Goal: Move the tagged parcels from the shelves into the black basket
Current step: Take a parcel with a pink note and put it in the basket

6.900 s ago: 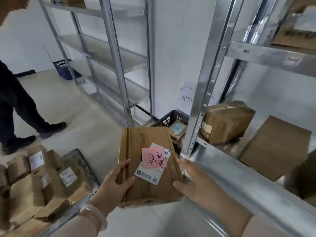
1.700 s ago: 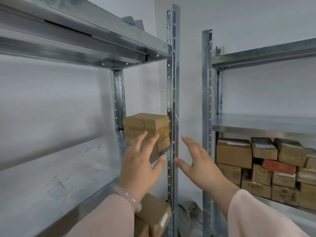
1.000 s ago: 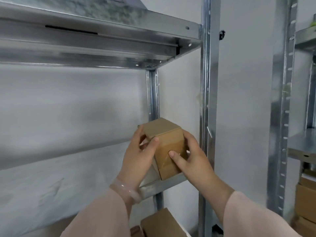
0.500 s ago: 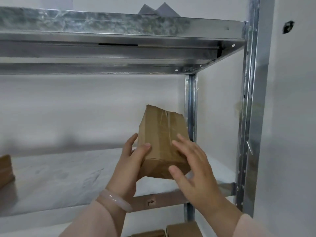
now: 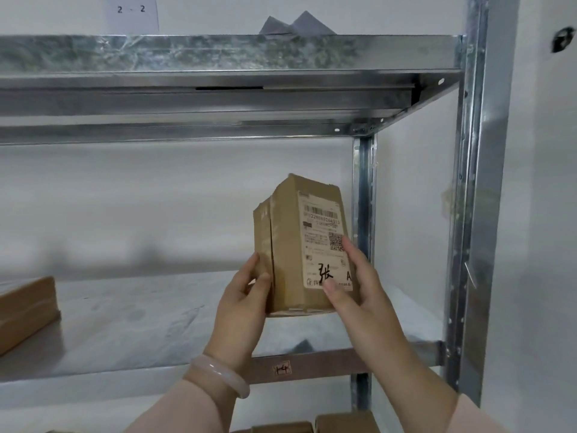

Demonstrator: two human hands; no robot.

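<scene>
I hold a small brown cardboard parcel upright in front of the metal shelf, just above its right end. Its white shipping label with barcode, QR code and a handwritten black character faces me; no coloured tag shows on the visible sides. My left hand grips the parcel's lower left edge. My right hand grips its lower right side, thumb on the label. The black basket is out of view.
Another brown parcel lies at the shelf's left end. More parcels sit on the level below. A steel upright stands at the right, the upper shelf beam overhead with grey bags on it. A "2-2" paper hangs on the wall.
Over the last second I lifted the parcel off the shelf's right end and turned it, so its labelled side now faces me. Earlier I held a pink-tagged parcel by the basket.
</scene>
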